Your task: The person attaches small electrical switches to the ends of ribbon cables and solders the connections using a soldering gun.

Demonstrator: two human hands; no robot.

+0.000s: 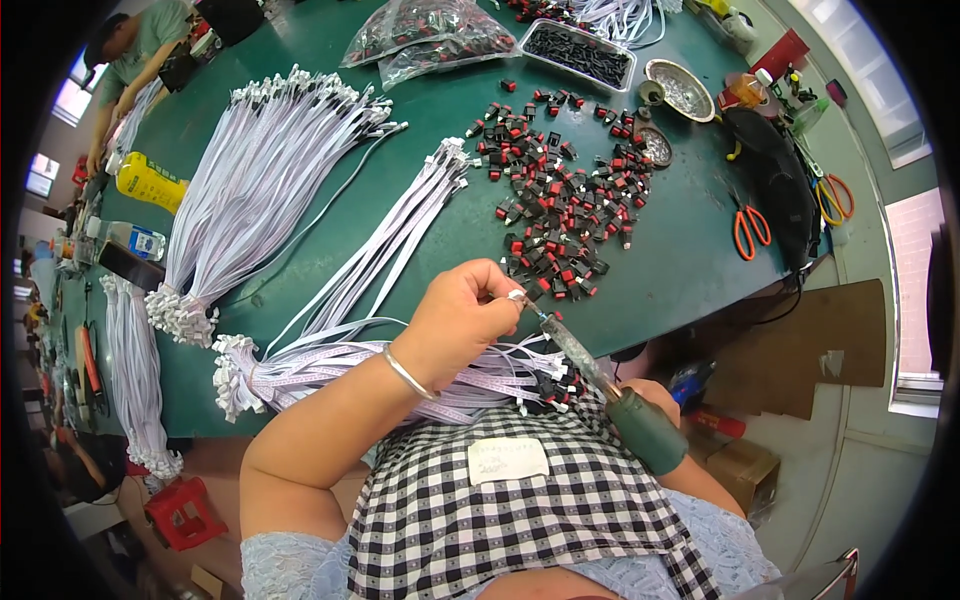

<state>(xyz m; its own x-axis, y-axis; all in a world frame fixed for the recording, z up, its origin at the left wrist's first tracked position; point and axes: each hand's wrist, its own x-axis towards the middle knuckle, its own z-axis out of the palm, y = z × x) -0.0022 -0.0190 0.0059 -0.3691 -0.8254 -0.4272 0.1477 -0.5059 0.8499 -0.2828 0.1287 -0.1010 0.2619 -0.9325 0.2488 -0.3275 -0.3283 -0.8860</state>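
My left hand is pinched shut on a small connector at the end of a white wire, held just above the table's near edge. My right hand, mostly hidden, grips a tool with a green handle and a long metal shaft. The shaft's tip meets the piece at my left fingertips. A bundle of white wires with black ends lies under both hands. A heap of small black and red switches is spread on the green table just beyond.
Long bundles of white wires fan across the table's left. Bags and a tray of black parts sit at the far edge, orange scissors at the right. Another person works at the far left. A red stool stands below.
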